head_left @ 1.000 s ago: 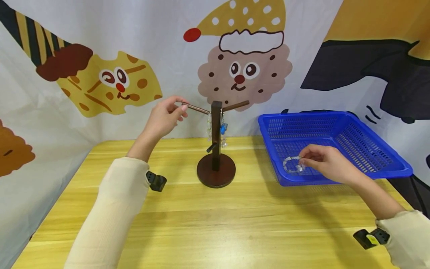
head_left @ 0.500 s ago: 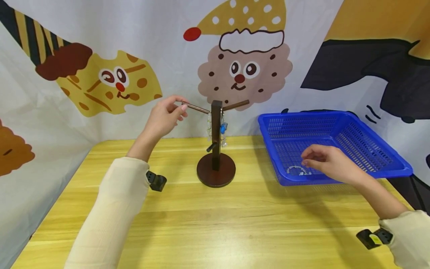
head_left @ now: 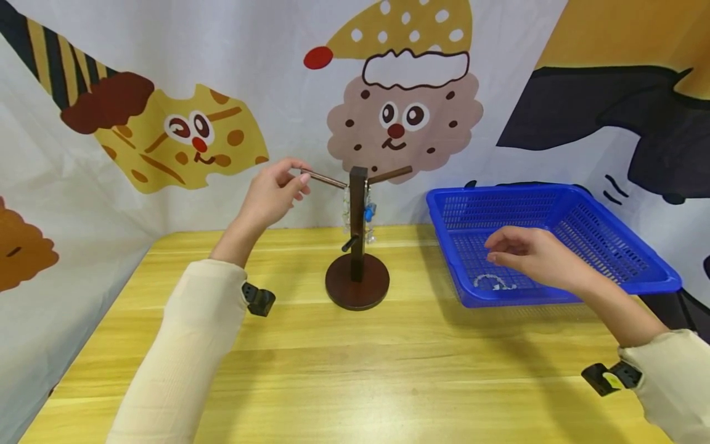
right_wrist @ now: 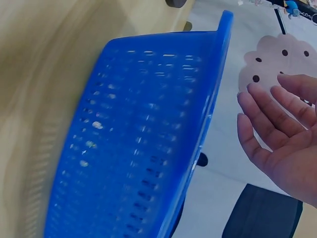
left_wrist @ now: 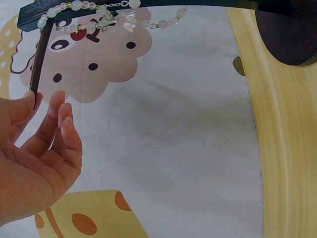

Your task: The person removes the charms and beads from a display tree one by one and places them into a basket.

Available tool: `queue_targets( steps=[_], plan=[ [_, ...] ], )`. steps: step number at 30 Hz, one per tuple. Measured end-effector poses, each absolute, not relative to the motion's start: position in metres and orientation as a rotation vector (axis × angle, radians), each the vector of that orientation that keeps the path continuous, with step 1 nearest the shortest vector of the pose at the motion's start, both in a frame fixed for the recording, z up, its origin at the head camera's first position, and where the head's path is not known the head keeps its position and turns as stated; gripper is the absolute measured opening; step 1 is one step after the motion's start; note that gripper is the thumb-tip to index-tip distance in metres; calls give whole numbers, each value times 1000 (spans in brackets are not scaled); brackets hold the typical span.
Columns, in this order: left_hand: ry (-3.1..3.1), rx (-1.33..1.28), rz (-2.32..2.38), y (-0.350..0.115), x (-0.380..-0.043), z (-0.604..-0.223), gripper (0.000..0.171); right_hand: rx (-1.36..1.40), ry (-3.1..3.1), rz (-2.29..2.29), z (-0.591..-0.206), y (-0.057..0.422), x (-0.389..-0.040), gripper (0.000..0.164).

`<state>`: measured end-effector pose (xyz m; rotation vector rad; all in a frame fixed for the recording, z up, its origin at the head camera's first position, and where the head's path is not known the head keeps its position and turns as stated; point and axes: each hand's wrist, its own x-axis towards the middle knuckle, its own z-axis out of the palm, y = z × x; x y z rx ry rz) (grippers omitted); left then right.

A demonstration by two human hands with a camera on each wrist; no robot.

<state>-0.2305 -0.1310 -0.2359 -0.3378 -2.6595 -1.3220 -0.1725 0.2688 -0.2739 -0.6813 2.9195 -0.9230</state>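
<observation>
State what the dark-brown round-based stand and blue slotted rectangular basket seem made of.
The stand: probably stained wood, satin, by its brown colouring; grain unclear.
The basket: apparently moulded plastic, glossy, with bright highlights in the right wrist view.

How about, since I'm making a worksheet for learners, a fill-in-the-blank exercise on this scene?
1. The left hand pinches a peg of the wooden jewelry stand.
Its thumb and fingers are on the peg's ____, away from the post.
2. The right hand holds ____.
3. The plastic basket containing a beaded bracelet is ____ in colour.
4. The stand's base is ____ in shape.

Missing words: end; nothing; blue; round.
</observation>
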Motion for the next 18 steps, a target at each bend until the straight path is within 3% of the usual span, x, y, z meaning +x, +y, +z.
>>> queue_targets(
  steps=[18],
  plan=[
    [-2669, -332, -1313, -132, -233, -238, 29, -861, 2834, -1001, -261, 224, -190, 9]
  ],
)
